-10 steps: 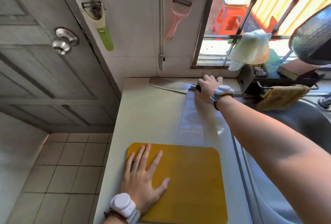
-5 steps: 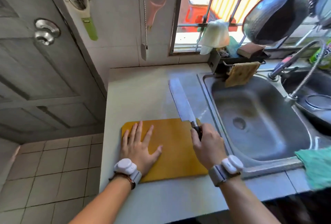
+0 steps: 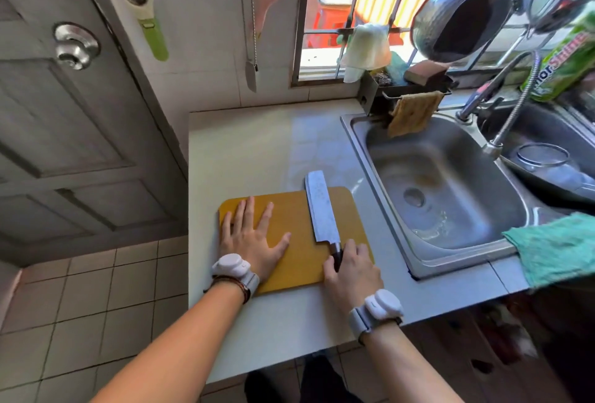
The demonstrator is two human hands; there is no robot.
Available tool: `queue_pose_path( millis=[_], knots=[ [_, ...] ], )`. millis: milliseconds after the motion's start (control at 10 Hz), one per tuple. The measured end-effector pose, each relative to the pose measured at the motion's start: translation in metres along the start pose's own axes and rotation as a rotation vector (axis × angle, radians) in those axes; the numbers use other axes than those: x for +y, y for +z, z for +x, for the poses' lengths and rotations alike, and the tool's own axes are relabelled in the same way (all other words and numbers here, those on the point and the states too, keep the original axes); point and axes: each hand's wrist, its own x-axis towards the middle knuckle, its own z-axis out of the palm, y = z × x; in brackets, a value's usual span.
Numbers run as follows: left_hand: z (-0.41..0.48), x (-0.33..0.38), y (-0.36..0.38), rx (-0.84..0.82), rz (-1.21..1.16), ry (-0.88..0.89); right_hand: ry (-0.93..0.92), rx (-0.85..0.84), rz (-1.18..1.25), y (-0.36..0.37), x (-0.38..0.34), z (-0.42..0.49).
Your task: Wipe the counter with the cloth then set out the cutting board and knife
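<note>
A yellow cutting board (image 3: 299,225) lies on the pale counter (image 3: 244,151) just left of the sink. My left hand (image 3: 254,238) rests flat on the board's left half, fingers spread. A broad-bladed knife (image 3: 318,206) lies on the board's right half, blade pointing away from me and its tip just past the far edge. My right hand (image 3: 351,270) is closed around the knife's dark handle at the board's near right corner. A teal cloth (image 3: 553,248) hangs over the counter edge to the right of the sink.
A steel sink (image 3: 444,190) with a flexible faucet (image 3: 512,103) sits right of the board. A sponge rack (image 3: 409,93) with a yellow rag stands behind it. Pans (image 3: 457,13) hang at the window. Peelers (image 3: 148,16) hang on the wall; a grey door (image 3: 74,112) is at left.
My right hand brought the knife from the back of the counter to the board and lowered the blade flat onto it. The left hand stayed flat on the board.
</note>
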Motion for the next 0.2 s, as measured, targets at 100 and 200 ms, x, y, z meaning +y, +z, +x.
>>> queue_pose_path(
  millis=[100,200],
  knots=[
    [0.001,0.006,-0.015,-0.031,-0.039,0.018,0.011,-0.031,-0.055,-0.012,-0.008,-0.001],
    [-0.007,0.002,-0.035,0.035,-0.177,0.089,0.039,0.041,0.043,-0.032,0.008,-0.019]
  ],
)
